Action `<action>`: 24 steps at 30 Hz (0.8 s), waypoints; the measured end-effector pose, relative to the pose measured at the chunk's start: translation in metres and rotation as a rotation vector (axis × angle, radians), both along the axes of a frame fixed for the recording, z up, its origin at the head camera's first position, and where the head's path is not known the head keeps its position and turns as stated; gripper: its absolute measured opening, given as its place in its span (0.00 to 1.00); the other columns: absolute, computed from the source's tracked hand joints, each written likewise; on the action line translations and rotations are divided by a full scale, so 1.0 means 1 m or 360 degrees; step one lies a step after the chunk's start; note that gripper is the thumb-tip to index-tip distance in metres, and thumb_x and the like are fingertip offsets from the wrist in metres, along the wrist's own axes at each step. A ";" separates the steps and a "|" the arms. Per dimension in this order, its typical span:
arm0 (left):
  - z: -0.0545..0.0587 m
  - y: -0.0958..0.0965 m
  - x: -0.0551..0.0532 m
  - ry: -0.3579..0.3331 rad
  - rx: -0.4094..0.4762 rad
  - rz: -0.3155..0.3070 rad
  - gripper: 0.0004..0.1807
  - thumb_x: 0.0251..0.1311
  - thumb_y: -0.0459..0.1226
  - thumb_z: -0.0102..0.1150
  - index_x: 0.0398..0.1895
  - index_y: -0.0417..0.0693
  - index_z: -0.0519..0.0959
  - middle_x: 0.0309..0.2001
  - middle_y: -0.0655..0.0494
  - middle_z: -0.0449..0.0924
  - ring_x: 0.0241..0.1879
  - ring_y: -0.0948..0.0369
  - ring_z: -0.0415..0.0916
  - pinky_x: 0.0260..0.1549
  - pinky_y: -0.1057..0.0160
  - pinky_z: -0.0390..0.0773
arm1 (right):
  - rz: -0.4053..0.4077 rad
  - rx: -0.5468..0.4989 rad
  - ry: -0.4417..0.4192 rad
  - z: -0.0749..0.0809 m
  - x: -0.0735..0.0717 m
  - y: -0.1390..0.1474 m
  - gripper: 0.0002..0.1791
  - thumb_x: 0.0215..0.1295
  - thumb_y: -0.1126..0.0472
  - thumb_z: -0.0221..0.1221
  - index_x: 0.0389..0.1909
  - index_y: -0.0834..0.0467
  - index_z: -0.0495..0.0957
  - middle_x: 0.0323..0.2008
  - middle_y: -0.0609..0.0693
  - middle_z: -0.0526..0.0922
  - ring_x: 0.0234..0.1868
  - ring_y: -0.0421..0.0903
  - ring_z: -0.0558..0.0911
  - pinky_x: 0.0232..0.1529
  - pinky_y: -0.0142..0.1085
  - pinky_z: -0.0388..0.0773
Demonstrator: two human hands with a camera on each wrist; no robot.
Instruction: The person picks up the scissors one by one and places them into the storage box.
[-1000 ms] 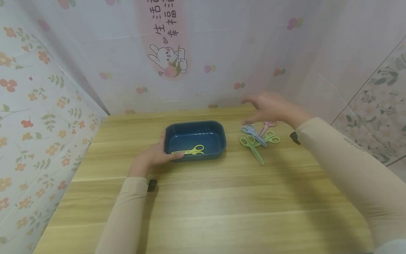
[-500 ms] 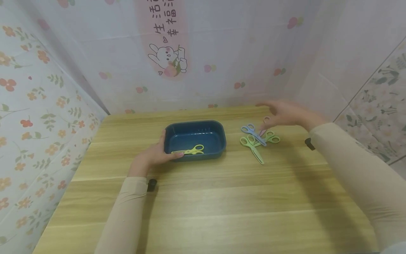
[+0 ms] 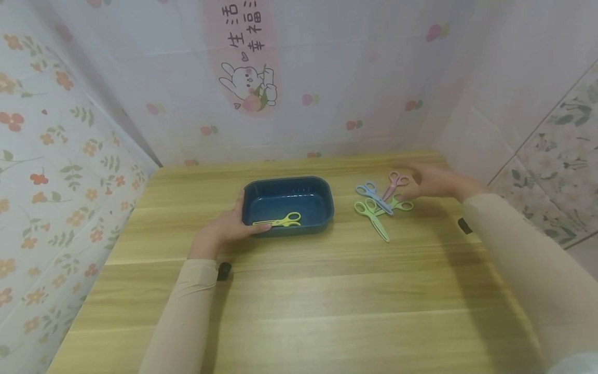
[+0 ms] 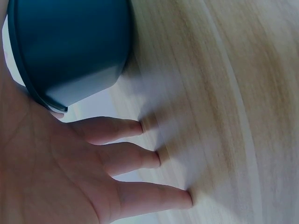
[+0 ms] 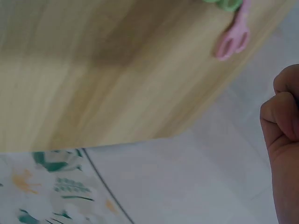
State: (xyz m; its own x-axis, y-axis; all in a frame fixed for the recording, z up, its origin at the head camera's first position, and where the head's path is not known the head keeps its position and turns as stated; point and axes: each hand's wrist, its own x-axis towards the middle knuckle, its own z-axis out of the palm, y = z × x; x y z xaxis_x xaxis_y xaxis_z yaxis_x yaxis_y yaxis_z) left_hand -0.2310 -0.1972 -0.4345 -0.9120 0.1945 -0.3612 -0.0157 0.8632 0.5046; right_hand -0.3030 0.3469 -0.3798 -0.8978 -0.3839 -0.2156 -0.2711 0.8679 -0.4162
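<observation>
In the head view my left hand [image 3: 226, 227] rests at the left front corner of a dark blue rectangular container [image 3: 322, 228], its thumb along the front rim. The left wrist view shows straight, spread fingers [image 4: 126, 161] touching the table beside the container's wall. Yellow scissors [image 3: 282, 221] lie inside it. My right hand [image 3: 436, 182], slightly blurred, hovers beside a heap of scissors, thumb and forefinger apart, holding nothing. The heap has pink scissors [image 3: 397, 181], blue scissors [image 3: 380, 199], green scissors [image 3: 375, 221] and a second green pair [image 3: 404, 205] partly underneath.
Everything stands on a wood-grain table [image 3: 289, 301]. A pale printed curtain [image 3: 327, 67] hangs behind its far edge, and a floral sheet [image 3: 51, 171] borders the left. The table's far right corner shows in the right wrist view, near the pink scissors.
My right hand has moved right and lower, past the pink scissors, uncovering their handles. The left hand, the container and all the scissors have stayed in place.
</observation>
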 end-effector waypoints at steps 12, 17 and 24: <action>0.001 0.000 -0.001 -0.0019 -0.0011 0.0005 0.81 0.49 0.82 0.60 0.85 0.59 0.16 0.85 0.34 0.50 0.81 0.34 0.60 0.75 0.33 0.67 | -0.0034 -0.0040 -0.0096 -0.030 0.003 0.009 0.60 0.58 0.42 0.78 0.86 0.46 0.54 0.75 0.72 0.69 0.68 0.77 0.75 0.65 0.71 0.74; 0.001 0.000 0.000 -0.0015 -0.0013 0.0006 0.80 0.51 0.81 0.60 0.85 0.59 0.16 0.85 0.33 0.50 0.80 0.34 0.60 0.75 0.33 0.67 | -0.0042 -0.0058 -0.0201 -0.036 0.004 0.013 0.63 0.58 0.40 0.77 0.87 0.47 0.50 0.81 0.71 0.58 0.73 0.83 0.66 0.68 0.78 0.64; 0.001 0.000 0.000 -0.0002 -0.0032 0.0012 0.79 0.52 0.80 0.60 0.85 0.59 0.17 0.84 0.32 0.53 0.78 0.33 0.64 0.73 0.33 0.70 | 0.0002 -0.0036 -0.0197 -0.044 0.004 0.017 0.59 0.59 0.40 0.76 0.85 0.51 0.54 0.80 0.75 0.57 0.71 0.83 0.69 0.67 0.77 0.67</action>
State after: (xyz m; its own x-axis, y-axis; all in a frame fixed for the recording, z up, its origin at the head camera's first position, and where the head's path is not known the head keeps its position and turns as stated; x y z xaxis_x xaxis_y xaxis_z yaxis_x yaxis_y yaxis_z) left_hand -0.2309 -0.1967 -0.4338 -0.9129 0.1806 -0.3660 -0.0226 0.8731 0.4871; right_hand -0.2993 0.3636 -0.4242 -0.8644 -0.3910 -0.3161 -0.2175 0.8575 -0.4662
